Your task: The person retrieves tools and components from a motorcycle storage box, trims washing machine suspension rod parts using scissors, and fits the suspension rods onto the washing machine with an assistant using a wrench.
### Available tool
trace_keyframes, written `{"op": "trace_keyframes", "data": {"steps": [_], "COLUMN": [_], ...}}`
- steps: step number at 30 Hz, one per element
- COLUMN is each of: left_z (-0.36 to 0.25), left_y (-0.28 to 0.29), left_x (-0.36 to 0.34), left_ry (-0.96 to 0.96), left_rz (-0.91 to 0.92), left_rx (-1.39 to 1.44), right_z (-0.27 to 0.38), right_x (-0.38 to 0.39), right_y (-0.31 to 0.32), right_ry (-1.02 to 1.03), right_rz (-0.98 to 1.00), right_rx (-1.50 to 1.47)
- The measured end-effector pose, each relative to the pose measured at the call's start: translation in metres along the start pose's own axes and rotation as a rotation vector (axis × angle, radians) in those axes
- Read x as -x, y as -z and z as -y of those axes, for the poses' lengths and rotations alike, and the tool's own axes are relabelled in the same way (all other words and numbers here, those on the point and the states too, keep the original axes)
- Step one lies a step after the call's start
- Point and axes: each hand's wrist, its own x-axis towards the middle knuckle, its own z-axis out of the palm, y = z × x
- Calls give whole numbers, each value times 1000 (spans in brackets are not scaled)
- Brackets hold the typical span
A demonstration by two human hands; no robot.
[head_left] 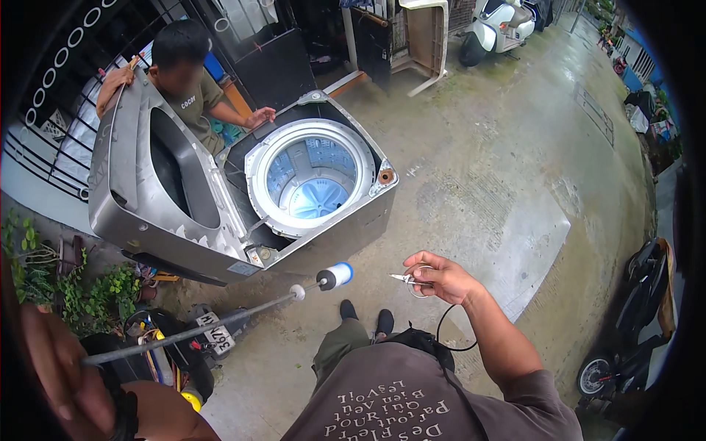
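Closed around the end of a long thin metal rod (213, 332) is my left hand (55, 367), low at the left. At the rod's far end sit a white disc (297, 292) and a black-and-white cylinder with a blue rim (336, 275). My right hand (450, 279) grips a small pair of metal scissors (401, 278), blades pointing left. Beyond both hands stands a top-loading washing machine (331, 246), its grey top cover (121, 169) swung up to the left. A pale tub ring (257, 184) surrounds the blue-lit drum (318, 198).
A co-worker (195, 99) behind the machine has one hand on the raised cover and another at the machine's far edge. Potted plants (110, 290) and a motorbike's rear (195, 345) stand left. A white scooter (500, 26) is far off; another motorbike (625, 353) stands right.
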Motion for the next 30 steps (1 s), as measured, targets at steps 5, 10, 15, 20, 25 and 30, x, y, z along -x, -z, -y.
{"op": "trace_keyframes", "data": {"steps": [5,10,15,20,25,30], "left_z": [103,209,292,364,418,463], "left_y": [-59,-80,-84,-107,-116,-113], "left_x": [-80,-149,-194,-224,-247,-237], "left_ry": [-180,-167,-113,-81,-94,73], "left_rz": [-254,-261,-360,-359,-500,-645], "left_rx": [80,288,464,625,357,-108], "right_z": [89,189,239,244,269,306], "right_x": [-18,-54,-129,-202,-242,-279], "right_y": [5,-36,-61,-48,-32,-25], "right_ry": [257,530,766,994,878,828], "right_rz": [31,-24,29,164,228,422], "right_rx": [179,601,978,1168,1147,1284]}}
